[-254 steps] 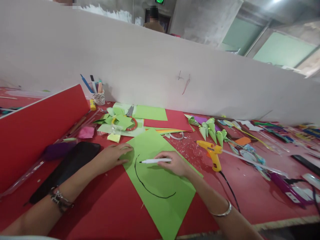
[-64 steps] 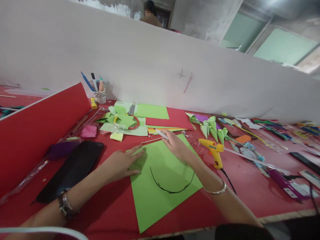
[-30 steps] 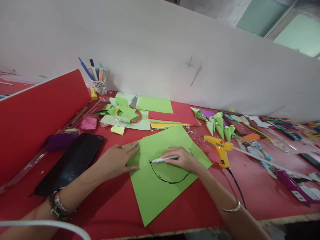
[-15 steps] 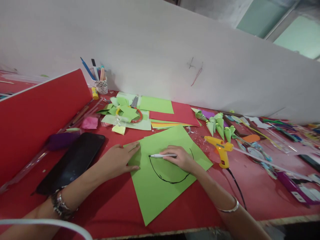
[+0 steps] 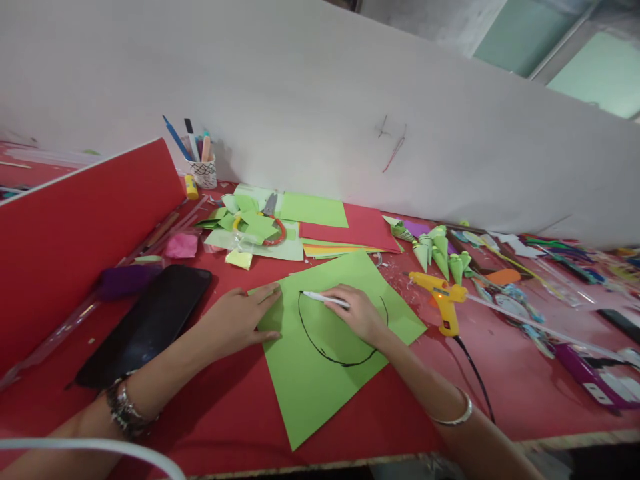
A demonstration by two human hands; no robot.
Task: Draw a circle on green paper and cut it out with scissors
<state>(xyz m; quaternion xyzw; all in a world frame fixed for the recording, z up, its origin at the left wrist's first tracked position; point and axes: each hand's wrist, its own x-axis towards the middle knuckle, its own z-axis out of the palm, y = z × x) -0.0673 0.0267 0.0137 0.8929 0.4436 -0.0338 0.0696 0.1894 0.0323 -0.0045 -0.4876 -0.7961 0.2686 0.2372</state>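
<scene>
Red tabletop point(image 5: 220, 413) lay under a green sheet point(image 5: 327, 340), and a pale partition point(image 5: 300, 113) rose beyond the sheet.
At the sheet's left edge, the left hand point(image 5: 243, 320) rested with fingers and thumb loosely spread, gripping nothing. Over the sheet's middle, the right hand point(image 5: 357, 313) pinched a white pen point(image 5: 320, 298) — long axis nearly crosswise, tip pointing toward the left hand and set at the left end of a black curve point(image 5: 345, 365). That curve bowed toward the sheet's near side, its other end rising just beyond the right hand — the gap between its ends faced the far side. The pen tip lay between both hands.
</scene>
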